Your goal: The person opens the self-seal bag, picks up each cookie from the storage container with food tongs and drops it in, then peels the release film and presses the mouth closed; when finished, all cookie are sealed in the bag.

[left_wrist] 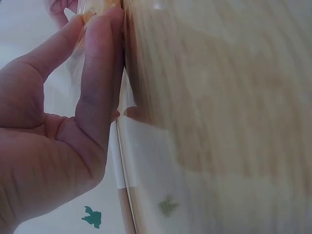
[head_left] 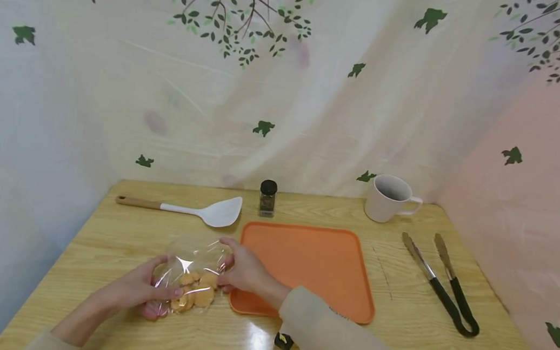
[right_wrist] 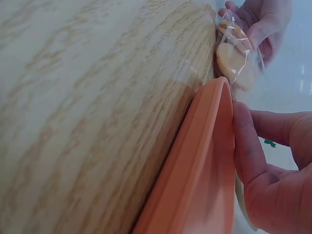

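Note:
A clear plastic bag [head_left: 197, 291] of round, golden cookies lies on the table left of the orange tray [head_left: 302, 269]. My left hand [head_left: 138, 287] grips the bag's left side, thumb on top over the cookies. At the right side, my right hand [head_left: 246, 273] pinches the bag's edge, the wrist passing over the tray's left part. In the left wrist view the fingers of the left hand [left_wrist: 73, 97] lie low along the tabletop. The right wrist view shows the right hand [right_wrist: 273, 165] close beside the tray's rim, with the cookies [right_wrist: 236, 61] beyond.
Behind the bag lies a white spatula [head_left: 221, 212] with a wooden handle. A black-capped spice jar [head_left: 267, 198] stands behind the tray, and a white mug [head_left: 387, 200] at the back right. Black-handled tongs [head_left: 447, 290] lie spread on the right.

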The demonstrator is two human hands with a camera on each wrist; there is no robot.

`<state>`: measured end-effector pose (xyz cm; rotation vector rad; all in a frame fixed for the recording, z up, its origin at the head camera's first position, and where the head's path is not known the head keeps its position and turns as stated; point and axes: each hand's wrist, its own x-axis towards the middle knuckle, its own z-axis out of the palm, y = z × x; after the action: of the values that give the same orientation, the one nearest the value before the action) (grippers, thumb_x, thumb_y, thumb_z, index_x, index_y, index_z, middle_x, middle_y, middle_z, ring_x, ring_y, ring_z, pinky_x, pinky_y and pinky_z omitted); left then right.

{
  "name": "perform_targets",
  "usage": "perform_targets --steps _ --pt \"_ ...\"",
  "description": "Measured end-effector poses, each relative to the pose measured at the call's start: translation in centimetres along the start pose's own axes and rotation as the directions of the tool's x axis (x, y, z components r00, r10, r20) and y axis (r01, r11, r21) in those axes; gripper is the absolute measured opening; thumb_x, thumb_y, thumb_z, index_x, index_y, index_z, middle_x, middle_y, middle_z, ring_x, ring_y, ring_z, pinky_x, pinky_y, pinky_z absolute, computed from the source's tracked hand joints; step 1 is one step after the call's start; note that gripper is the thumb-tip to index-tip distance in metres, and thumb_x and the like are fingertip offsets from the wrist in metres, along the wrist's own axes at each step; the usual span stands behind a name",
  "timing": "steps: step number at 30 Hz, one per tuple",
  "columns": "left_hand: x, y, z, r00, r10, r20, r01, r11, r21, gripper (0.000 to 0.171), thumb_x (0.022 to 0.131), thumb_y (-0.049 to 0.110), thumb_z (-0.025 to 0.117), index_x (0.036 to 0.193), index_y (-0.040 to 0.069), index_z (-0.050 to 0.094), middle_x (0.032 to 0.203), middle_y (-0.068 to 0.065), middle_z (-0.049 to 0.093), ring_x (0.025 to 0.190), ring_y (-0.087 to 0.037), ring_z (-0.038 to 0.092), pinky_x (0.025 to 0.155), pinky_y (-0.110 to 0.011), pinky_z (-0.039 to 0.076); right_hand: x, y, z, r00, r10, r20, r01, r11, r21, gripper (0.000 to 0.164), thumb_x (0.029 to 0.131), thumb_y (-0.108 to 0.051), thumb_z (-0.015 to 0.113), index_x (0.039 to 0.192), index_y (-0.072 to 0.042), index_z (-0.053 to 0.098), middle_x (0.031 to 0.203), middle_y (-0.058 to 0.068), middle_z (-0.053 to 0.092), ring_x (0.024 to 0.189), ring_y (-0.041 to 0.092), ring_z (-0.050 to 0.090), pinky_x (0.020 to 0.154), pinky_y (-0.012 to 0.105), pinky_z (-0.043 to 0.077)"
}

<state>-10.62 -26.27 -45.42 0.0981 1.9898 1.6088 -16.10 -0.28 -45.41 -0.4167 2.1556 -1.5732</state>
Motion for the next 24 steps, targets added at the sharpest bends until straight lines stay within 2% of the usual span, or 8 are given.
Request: perform_targets --steps 6,12,16,20,24 --pt "-0.1 -0.4 0.0 0.999 -0.018 -0.043 0.020 0.998 0.051 0.100 0.092 0.023 0.078 0.156 0.002 0.003 0.078 -0.011 0.066 0.055 -0.015 0.062 0.051 -0.033 0.056 0.0 0.1 0.1 1.000 0.018 -0.002 -0.018 1.000 0.008 0.091 0.074 0.021 0.078 0.152 -0.008 0.041 0.090 0.008 0.063 0.053 0.018 0.062 0.050 0.032 0.057" --pt "-0.1 -0.3 -0.4 0.999 0.006 -0.038 -0.003 0.997 0.074 0.113 0.091 0.021 0.079 0.159 0.007 -0.010 0.088 -0.014 0.065 0.062 -0.022 0.067 0.055 -0.038 0.058 0.0 0.0 0.1 0.998 0.051 -0.020 -0.051 0.998 0.023 0.092 0.074 0.021 0.079 0.152 -0.011 0.043 0.095 0.007 0.062 0.055 0.017 0.063 0.050 0.033 0.057" --pt "-0.4 -0.1 -0.8 0.999 0.017 -0.039 -0.014 0.996 0.084 0.116 0.091 0.019 0.080 0.160 0.009 -0.013 0.096 -0.015 0.063 0.069 -0.028 0.069 0.056 -0.040 0.059 0.1 0.4 -0.2 0.998 0.070 -0.004 -0.069 0.986 0.149 0.089 0.077 0.020 0.077 0.153 -0.011 0.042 0.101 0.009 0.062 0.063 0.020 0.068 0.054 0.036 0.059" --pt "-0.7 0.3 -1.2 0.998 0.005 -0.069 0.002 0.994 0.107 0.117 0.089 0.020 0.081 0.160 0.011 -0.012 0.103 -0.016 0.060 0.073 -0.032 0.070 0.057 -0.042 0.059 0.1 0.9 -1.0 0.997 0.068 0.020 -0.071 0.940 0.335 0.081 0.082 0.019 0.071 0.152 -0.008 0.041 0.110 0.016 0.062 0.074 0.026 0.070 0.059 0.041 0.061" --pt "-1.0 1.1 -1.6 0.995 -0.020 -0.096 0.036 0.985 0.167 0.116 0.090 0.025 0.080 0.160 0.009 -0.011 0.108 -0.016 0.059 0.065 -0.028 0.068 0.052 -0.039 0.056 -0.4 0.9 -2.3 0.999 0.039 0.022 -0.045 0.917 0.398 0.071 0.085 0.016 0.070 0.149 -0.002 0.045 0.118 0.021 0.062 0.083 0.027 0.069 0.065 0.043 0.061"
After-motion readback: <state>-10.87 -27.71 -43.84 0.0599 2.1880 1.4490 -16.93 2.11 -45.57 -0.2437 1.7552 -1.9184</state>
